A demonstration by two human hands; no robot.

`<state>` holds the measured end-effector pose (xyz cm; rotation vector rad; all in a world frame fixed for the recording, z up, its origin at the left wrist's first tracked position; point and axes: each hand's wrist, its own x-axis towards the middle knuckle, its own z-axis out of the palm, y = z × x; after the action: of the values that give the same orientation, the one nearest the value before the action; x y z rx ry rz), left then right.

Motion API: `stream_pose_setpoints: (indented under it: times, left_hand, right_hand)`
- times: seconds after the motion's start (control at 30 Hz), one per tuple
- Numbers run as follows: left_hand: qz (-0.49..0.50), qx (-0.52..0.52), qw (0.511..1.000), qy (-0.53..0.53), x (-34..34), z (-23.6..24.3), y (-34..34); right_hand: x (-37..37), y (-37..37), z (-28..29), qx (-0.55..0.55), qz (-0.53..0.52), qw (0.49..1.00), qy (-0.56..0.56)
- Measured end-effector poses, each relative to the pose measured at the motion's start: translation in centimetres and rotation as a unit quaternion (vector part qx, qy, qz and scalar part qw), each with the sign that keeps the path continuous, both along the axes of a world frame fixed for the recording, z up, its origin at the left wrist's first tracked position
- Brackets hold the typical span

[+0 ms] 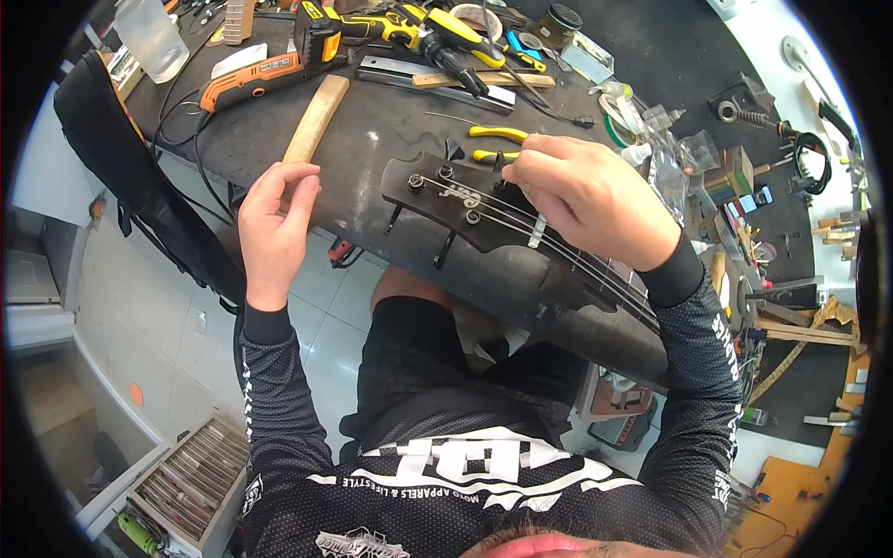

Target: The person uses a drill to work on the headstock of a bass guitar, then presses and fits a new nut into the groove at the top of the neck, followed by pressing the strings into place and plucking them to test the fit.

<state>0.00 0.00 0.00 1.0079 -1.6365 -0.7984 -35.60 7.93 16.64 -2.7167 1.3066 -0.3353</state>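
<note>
A black bass guitar headstock [437, 197] lies face up on the dark workbench, its neck running to the lower right under my right forearm. Strings [507, 219] pass over a light nut [537, 232] toward the metal tuner posts. My right hand [586, 195] is closed, fingertips bent down at the headstock's far edge beside a tuning key; whatever they pinch is hidden. Left of the headstock, my left hand [277, 228] is raised with thumb and fingers drawn together. Just beyond those fingers is a pale wooden stick [317, 119]; I cannot tell whether they touch it.
Yellow-handled pliers [498, 133] lie just beyond the headstock. Farther back are an orange corded power tool [251, 82], a yellow-and-black drill [409, 35] and a metal straightedge [391, 73]. A black padded bag [139, 177] leans at the left bench edge. Clutter fills the right side.
</note>
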Motion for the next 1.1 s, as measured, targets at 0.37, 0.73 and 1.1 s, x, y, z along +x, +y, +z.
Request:
stream_pose_setpoints:
  times: [0.37,0.73,1.1]
  left_hand:
    - [0.007,-0.008,1.000,0.014,-0.2,0.0,0.1]
    - [0.007,-0.005,1.000,-0.012,-0.1,-0.3,0.1]
    - [0.031,-0.007,1.000,0.000,-0.4,-0.3,0.1]
  right_hand:
    - [0.0,-0.8,-0.1,0.056,-0.011,0.997,-0.057]
    - [-0.2,-1.4,-1.1,0.022,-0.003,0.995,-0.096]
    - [-0.5,-1.6,-1.5,0.020,0.031,0.995,-0.098]
